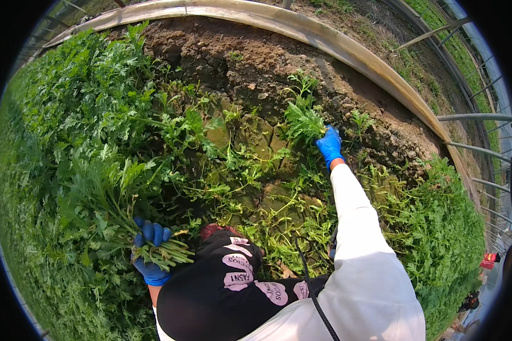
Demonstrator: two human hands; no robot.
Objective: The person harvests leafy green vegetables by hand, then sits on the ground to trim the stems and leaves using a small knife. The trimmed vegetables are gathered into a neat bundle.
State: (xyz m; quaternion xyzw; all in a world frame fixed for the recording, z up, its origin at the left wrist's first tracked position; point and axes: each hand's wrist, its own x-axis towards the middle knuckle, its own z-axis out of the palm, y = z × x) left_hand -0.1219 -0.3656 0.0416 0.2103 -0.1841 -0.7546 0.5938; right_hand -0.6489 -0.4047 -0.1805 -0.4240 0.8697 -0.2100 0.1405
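My left hand, in a blue glove, is closed around a thick bunch of leafy greens. Their pale stem ends point right, towards my knee, and the leaves spread up and left. Out in front, my right hand, also blue-gloved, is at the base of a smaller tuft of the same greens, its fingers closed around it. Whether that tuft is still rooted I cannot tell. Between the hands lie low cut stems and scattered leaves on cracked, mossy soil.
Dense standing greens fill the left side, with more at the right. Beyond a strip of crumbly soil runs a pale plastic sheet edge, beside metal greenhouse hoops. A black cord hangs before my body.
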